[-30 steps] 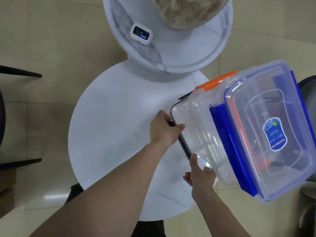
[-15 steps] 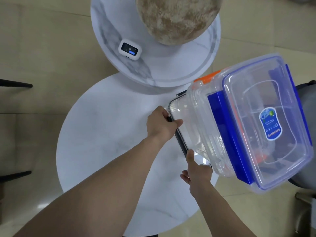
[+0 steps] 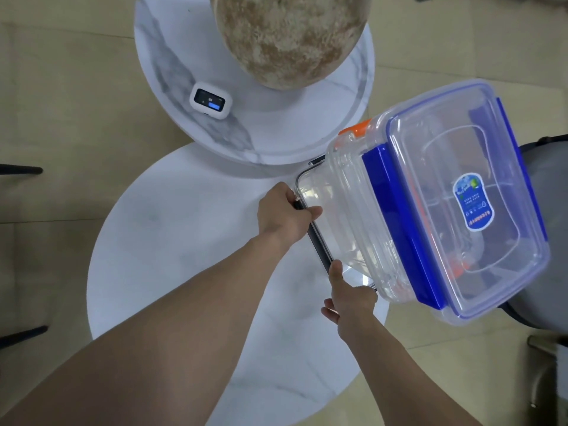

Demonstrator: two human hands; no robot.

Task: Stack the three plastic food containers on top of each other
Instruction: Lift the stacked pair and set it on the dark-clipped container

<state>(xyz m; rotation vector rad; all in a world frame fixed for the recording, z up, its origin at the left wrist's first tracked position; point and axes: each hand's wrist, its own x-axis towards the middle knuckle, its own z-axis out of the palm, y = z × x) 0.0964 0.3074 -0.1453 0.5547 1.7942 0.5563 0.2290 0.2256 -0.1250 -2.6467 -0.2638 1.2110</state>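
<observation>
Three clear plastic containers stand stacked at the right edge of the lower round white table (image 3: 184, 241). The top container (image 3: 461, 195) has a blue-rimmed lid, blue clasps and a blue label. Under it, the middle container (image 3: 344, 192) shows an orange clasp at its far end. The bottom container (image 3: 319, 250) has a black rim. My left hand (image 3: 282, 216) grips that black rim on the stack's left side. My right hand (image 3: 347, 296) holds the near corner of the bottom container, thumb along the rim.
A higher round marble table (image 3: 276, 130) behind carries a small white device with a screen (image 3: 210, 103) and a large mottled brown sphere (image 3: 289, 35). A grey chair (image 3: 547, 210) stands right of the stack, which overhangs it. Black chair legs (image 3: 18, 170) show at the left.
My view has tilted, so the tables and stack sit lower in frame. Both hands keep the same hold on the bottom container; the stack stays together.
</observation>
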